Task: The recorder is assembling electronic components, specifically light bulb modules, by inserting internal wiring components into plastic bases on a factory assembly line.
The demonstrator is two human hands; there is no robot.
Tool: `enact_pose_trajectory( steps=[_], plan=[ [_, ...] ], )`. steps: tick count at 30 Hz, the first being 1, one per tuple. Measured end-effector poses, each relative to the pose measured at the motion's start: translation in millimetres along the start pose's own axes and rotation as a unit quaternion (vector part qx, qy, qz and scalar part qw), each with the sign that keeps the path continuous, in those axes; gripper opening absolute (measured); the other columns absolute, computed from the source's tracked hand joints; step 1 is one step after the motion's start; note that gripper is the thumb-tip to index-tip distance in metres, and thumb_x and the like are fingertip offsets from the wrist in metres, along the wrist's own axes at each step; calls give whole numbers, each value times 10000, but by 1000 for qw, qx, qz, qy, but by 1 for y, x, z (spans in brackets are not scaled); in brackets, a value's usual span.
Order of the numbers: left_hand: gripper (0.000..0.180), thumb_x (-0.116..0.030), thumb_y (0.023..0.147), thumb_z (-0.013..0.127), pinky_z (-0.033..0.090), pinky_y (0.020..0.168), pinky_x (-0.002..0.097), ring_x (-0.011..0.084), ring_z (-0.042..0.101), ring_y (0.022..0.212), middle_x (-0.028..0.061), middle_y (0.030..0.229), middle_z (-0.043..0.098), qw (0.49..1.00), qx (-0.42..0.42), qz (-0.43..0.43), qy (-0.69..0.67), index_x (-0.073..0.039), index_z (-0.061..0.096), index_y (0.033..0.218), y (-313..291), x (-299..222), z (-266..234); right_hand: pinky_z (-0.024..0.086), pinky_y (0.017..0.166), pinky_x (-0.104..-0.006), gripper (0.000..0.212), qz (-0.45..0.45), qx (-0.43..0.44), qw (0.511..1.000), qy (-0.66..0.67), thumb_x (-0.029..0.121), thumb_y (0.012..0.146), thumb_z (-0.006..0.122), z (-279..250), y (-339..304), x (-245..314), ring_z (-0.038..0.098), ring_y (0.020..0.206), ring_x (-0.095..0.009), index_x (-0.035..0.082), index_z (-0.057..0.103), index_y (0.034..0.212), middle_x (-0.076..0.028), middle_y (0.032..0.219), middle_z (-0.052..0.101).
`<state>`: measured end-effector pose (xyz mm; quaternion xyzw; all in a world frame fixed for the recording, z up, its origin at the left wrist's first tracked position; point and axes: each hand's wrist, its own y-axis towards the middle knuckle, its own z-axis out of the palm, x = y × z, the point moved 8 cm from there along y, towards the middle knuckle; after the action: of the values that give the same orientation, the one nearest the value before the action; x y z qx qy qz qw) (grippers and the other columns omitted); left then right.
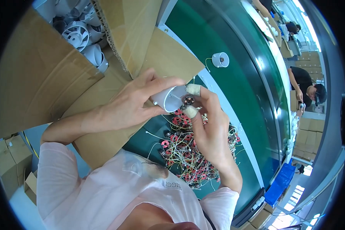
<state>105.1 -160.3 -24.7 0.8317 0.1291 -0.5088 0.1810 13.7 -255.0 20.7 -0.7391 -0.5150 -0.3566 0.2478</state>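
Note:
My left hand (pixel 136 97) is closed around a white plastic cylindrical housing (pixel 171 100), its open end tilted toward me. Close beside the housing, my right hand (pixel 209 119) pinches a small dark motor (pixel 188 101) with copper-coloured parts between thumb and forefinger. Both of those fingertips wear pale covers. Whether the motor touches the housing I cannot tell. Below my hands lies a tangled heap of small red and black motors (pixel 193 153) with pale wires, spread on a green surface.
At upper left, a cardboard box (pixel 38 73) holds several white housings (pixel 76 36). A green conveyor belt (pixel 234 88) runs along the right, carrying another white housing with a wire (pixel 220 60). Beyond it, a person (pixel 304 86) works near stacked cartons. A blue bin (pixel 280 184) stands at lower right.

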Motion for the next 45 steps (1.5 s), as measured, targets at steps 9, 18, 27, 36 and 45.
enact_pose_trajectory(
  steps=[9,18,27,36,45],
  plan=[
    [551,-36,656,741,463,801,327,236,544,987,108,1089,536,999,-18,-4,-42,-94,547,1168,-3,7,2,449,586,-311,322,-164,-73,979,-99,-98,689,605,3,-3,7,557,701,-240,-18,541,994,-134,870,550],
    [568,-20,629,751,449,863,322,248,542,1053,119,1145,547,995,-47,87,-27,-48,546,1158,-1,-6,3,432,632,-343,361,-213,-72,962,-152,-104,611,619,17,-3,13,527,755,-261,-5,555,952,-132,907,517],
    [566,-17,641,739,461,839,330,247,550,1023,108,1118,557,991,-71,101,-42,-68,541,1169,0,-2,1,456,728,-326,303,-118,-85,986,-84,-85,671,626,14,6,-3,566,852,-268,10,566,952,-131,961,560],
    [493,-64,663,716,460,823,361,291,551,979,123,1091,558,983,-94,117,110,-35,557,1129,-26,-29,-24,463,846,-292,212,-17,-103,993,46,-52,798,569,-12,3,-49,580,929,-150,1,568,1003,-85,1042,605],
    [214,-79,762,509,438,869,387,286,521,1022,121,1124,540,743,-51,60,664,-38,575,961,12,7,-58,458,702,-328,162,130,-154,941,-273,66,830,555,-123,29,-175,603,778,-257,39,595,984,-130,938,613]
  ],
)
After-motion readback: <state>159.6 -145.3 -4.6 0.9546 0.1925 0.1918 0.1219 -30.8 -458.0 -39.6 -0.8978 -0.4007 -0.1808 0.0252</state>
